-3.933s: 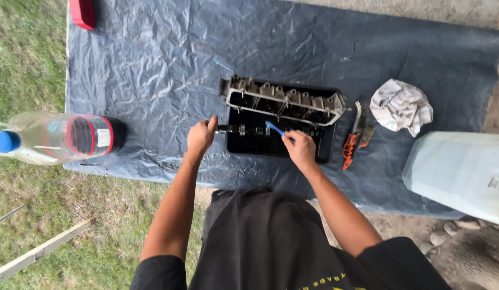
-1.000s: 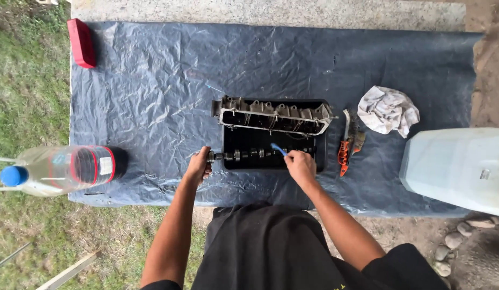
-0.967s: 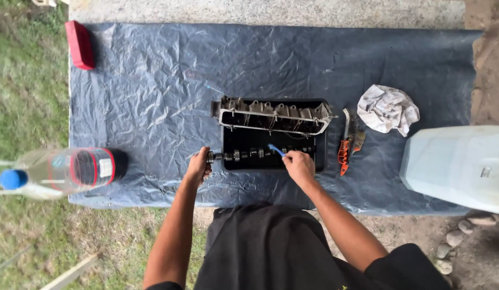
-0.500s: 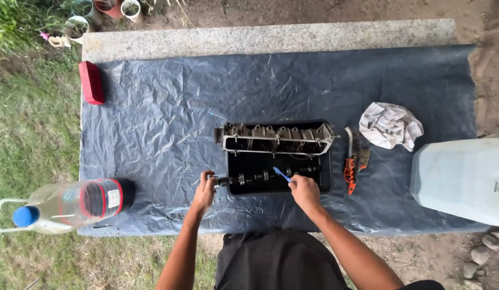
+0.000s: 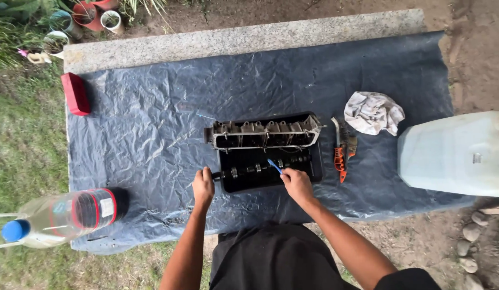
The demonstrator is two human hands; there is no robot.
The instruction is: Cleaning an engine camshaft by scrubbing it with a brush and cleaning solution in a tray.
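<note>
Camshaft (image 5: 260,168), dark and greasy, is lying lengthwise in a black tray (image 5: 314,169) near the middle of the blue-grey tarp (image 5: 153,123), a little toward the near edge. Its left end is sticking out over the tray's left rim, and the left hand (image 5: 203,185) is clenching around that end. The right hand (image 5: 296,183) is gripping a blue-handled brush (image 5: 274,165), whose head is touching the shaft near its middle. A metal engine cover (image 5: 263,134) with a row of ribs is resting across the far rim of the tray, tilted on its side.

Just to the right of the tray, an orange-handled tool (image 5: 338,156) and a second small tool (image 5: 350,147) are lying side by side on the tarp. Beyond them, toward the right edge, a crumpled white rag (image 5: 373,113) is sitting. A large translucent white jug (image 5: 456,156) is lying on its side over the tarp's near right corner. At the near left corner, a clear plastic bottle (image 5: 61,217) with a blue cap and a red-edged label is lying on its side, its cap end reaching out over the grass (image 5: 24,145). A red block (image 5: 75,94) is resting at the far left corner. A stone kerb (image 5: 244,37) is running along the tarp's far edge, with plant pots (image 5: 91,13) past its left end.
</note>
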